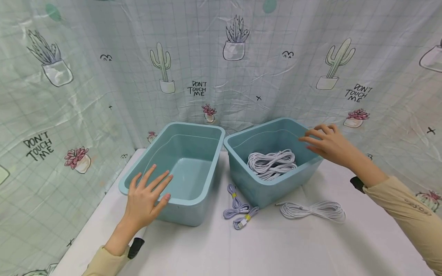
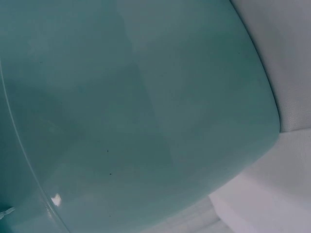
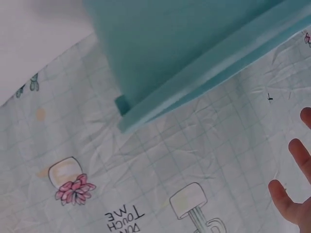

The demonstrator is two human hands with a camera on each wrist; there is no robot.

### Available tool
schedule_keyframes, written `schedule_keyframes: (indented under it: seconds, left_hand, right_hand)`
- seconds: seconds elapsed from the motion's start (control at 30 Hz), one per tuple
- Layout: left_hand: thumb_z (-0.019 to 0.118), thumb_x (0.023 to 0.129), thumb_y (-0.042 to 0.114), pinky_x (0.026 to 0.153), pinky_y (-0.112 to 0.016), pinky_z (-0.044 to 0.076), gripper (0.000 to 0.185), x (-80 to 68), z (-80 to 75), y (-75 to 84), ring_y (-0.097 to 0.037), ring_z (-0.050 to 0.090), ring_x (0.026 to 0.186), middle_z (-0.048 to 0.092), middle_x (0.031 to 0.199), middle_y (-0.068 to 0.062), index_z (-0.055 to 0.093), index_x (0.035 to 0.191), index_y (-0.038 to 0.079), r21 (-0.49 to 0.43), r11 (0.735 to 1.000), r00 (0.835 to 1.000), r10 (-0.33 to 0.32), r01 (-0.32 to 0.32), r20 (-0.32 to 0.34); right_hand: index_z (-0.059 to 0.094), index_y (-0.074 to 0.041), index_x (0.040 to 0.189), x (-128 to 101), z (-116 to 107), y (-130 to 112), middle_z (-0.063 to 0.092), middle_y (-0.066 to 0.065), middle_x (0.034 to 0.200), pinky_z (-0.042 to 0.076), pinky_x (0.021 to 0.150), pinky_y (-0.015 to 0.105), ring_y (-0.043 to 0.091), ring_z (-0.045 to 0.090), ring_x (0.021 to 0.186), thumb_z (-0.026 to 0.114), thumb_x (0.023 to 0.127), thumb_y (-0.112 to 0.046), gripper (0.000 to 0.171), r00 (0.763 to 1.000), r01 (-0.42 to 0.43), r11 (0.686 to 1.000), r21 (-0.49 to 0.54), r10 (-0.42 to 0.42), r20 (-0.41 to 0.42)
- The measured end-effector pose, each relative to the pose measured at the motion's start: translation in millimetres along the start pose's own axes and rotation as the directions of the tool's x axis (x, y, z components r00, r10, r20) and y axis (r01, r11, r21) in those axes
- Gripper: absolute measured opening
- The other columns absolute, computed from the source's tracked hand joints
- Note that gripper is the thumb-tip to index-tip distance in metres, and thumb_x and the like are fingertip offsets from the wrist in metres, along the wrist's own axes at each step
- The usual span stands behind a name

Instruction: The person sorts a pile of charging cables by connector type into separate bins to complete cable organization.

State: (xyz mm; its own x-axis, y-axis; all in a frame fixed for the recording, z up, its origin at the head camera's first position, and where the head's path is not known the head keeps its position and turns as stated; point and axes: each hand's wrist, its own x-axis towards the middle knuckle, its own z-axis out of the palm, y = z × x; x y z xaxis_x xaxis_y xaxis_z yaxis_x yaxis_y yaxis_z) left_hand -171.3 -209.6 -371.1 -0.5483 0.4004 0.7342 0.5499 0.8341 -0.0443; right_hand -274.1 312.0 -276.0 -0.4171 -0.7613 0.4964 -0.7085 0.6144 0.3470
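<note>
Two blue bins sit side by side on the white table (image 1: 214, 253), almost touching. Left bin (image 1: 193, 132) is empty; the left hand (image 1: 146, 197) lies flat on its near rim, fingers spread. Right bin (image 1: 241, 140) holds white cables (image 1: 271, 163); the right hand (image 1: 328, 145) rests open on its far corner. More cables (image 1: 312, 210) lie in front, with bare table nearer.

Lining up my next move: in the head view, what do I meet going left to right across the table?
Left hand → empty left bin → lavender cable bundles → right bin holding white cables → white cable coil on the table → right hand at the right bin's far-right rim.
</note>
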Motion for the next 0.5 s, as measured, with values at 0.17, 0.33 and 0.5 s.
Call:
schedule_keyframes:
  seconds: [0.17, 0.33, 0.5]
  left_hand:
    - [0.020, 0.093, 0.053, 0.092, -0.063, 0.026, 0.060, 0.9, -1.4, -0.2, -0.031, 0.033, 0.130, 0.059, 0.120, -0.008, 0.058, 0.119, 0.014, 0.001, 1.000, 1.000, -0.003, 0.003, 0.004]
    - [0.020, 0.093, 0.053, 0.092, -0.063, 0.027, 0.060, 0.5, -1.3, -0.2, -0.031, 0.034, 0.130, 0.059, 0.120, -0.008, 0.057, 0.119, 0.014, 0.004, 1.000, 1.000, -0.001, 0.001, 0.003]
    - [0.020, 0.093, 0.053, 0.091, -0.063, 0.027, 0.059, -0.5, -0.7, 0.1, -0.032, 0.035, 0.128, 0.060, 0.120, -0.008, 0.057, 0.120, 0.015, 0.009, 1.000, 1.000, 0.001, -0.001, 0.001]
  right_hand:
    - [0.060, -0.019, 0.106, -18.1, -4.5, -7.4, 0.060, 0.005, 0.094, 0.039, 0.069, 0.050, 0.028, 0.049, 0.091, 0.019, 0.095, -0.048, 0.051, 1.000, 0.003, 0.999, -0.032, -0.003, -0.009]
    - [0.061, -0.017, 0.105, -33.2, -5.2, -14.5, 0.061, 0.005, 0.093, 0.039, 0.067, 0.047, 0.027, 0.051, 0.088, 0.021, 0.095, -0.047, 0.051, 0.999, 0.004, 0.999, -0.048, -0.006, -0.034]
    - [0.062, -0.015, 0.102, -48.1, -3.8, -25.4, 0.062, 0.003, 0.088, 0.040, 0.066, 0.045, 0.026, 0.052, 0.085, 0.023, 0.095, -0.047, 0.052, 0.997, 0.008, 0.998, -0.064, -0.013, -0.080]
